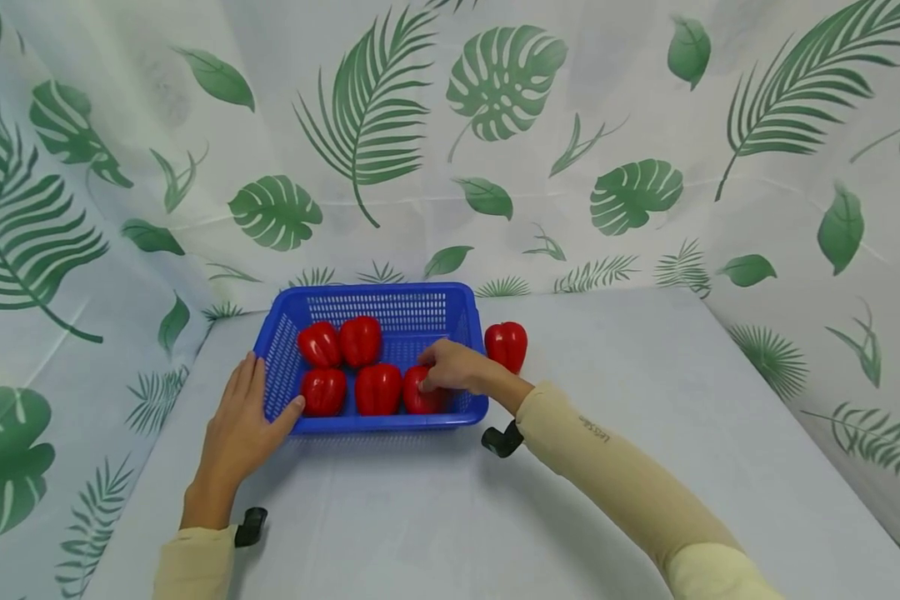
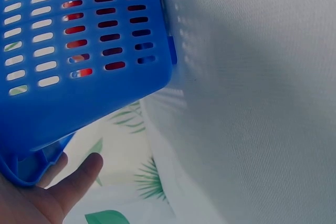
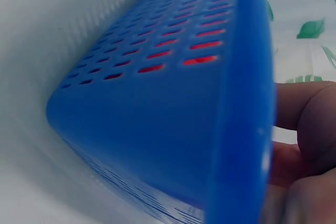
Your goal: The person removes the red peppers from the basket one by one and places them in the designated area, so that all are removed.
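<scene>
A blue plastic basket (image 1: 375, 423) with slotted walls holds several red bell peppers (image 1: 378, 389). My left hand (image 1: 243, 429) rests against its left side, fingers straight along the rim and thumb at the front left corner. Up close in the left wrist view, extended fingers (image 2: 79, 184) lie beside the basket's rim. My right hand (image 1: 453, 367) reaches over the right side and grips the bell pepper (image 1: 420, 392) in the front right corner. In the right wrist view the basket wall (image 3: 142, 119) covers that pepper's lower part, and curled fingers (image 3: 320, 124) show past the rim.
Just outside the basket, to its right, another red bell pepper (image 1: 506, 346) sits on the white table (image 1: 645, 375). A leaf-printed curtain (image 1: 540, 225) stands behind the table and along both sides.
</scene>
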`<state>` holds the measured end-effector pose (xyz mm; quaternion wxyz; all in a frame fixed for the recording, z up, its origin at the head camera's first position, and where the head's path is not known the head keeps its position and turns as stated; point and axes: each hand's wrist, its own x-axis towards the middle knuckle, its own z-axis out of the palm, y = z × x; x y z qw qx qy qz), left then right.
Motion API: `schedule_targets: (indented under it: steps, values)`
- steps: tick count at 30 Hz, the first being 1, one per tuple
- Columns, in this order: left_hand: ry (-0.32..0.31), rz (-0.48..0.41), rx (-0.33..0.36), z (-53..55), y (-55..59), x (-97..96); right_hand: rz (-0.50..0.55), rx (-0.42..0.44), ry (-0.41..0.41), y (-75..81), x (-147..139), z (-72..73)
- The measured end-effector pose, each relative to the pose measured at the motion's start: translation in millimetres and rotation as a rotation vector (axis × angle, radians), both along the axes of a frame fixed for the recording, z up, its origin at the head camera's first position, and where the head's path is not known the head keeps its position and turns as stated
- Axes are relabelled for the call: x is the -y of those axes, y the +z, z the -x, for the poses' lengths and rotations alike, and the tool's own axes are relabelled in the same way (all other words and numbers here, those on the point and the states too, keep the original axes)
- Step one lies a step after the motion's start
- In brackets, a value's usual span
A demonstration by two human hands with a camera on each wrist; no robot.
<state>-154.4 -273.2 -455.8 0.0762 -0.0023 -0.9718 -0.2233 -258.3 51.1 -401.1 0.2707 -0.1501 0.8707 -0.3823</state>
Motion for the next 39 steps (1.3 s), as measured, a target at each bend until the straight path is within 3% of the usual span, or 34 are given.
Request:
schedule_targets:
  steps: [16, 25, 39]
  values:
    - [0.01, -0.001, 0.001, -0.3, -1.0, -2.3, -0.033, -0.121, 0.001, -9.0, 4.7, -3.9]
    - [0.008, 0.001, -0.009, -0.7, -1.7, -1.2, 0.01, -0.115, 0.026, -7.1, 1.0, -2.9]
    - [0.001, 0.005, -0.017, -0.7, -1.7, -0.8, 0.075, -0.126, -0.026, -6.8, -1.5, -3.4]
